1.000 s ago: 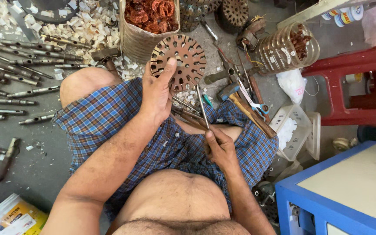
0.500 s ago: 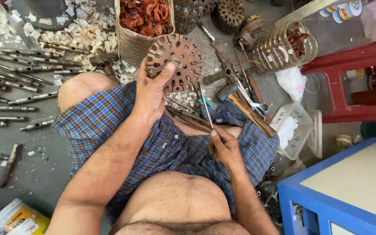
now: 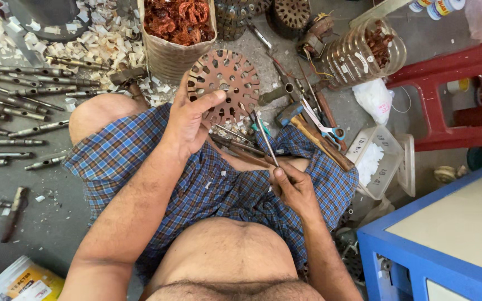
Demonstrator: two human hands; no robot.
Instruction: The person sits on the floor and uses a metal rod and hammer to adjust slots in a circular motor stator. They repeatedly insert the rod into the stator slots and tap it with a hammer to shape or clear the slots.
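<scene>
Rust-brown slotted stator disc (image 3: 223, 83), held edge-up above the lap, over the floor (image 3: 40, 223). Left hand (image 3: 188, 120) clamped on its lower rim, thumb across the face. Right hand (image 3: 291, 187) closed round a thin metal pick (image 3: 264, 139), tip aimed at the slots. Judged step: clearing slots. Next move calls for a steadied disc and the tip seated in one slot. Scissors (image 3: 322, 124) lie on the floor just beside the right knee.

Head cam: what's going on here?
A person sits on the floor in checked shorts. The left hand holds up a round, rust-brown slotted metal disc, thumb across its face. The right hand rests on the thigh, its grip closed on a thin metal rod pointing toward the disc. Around them lie metal shafts, scissors and a sack of copper wire.
</scene>
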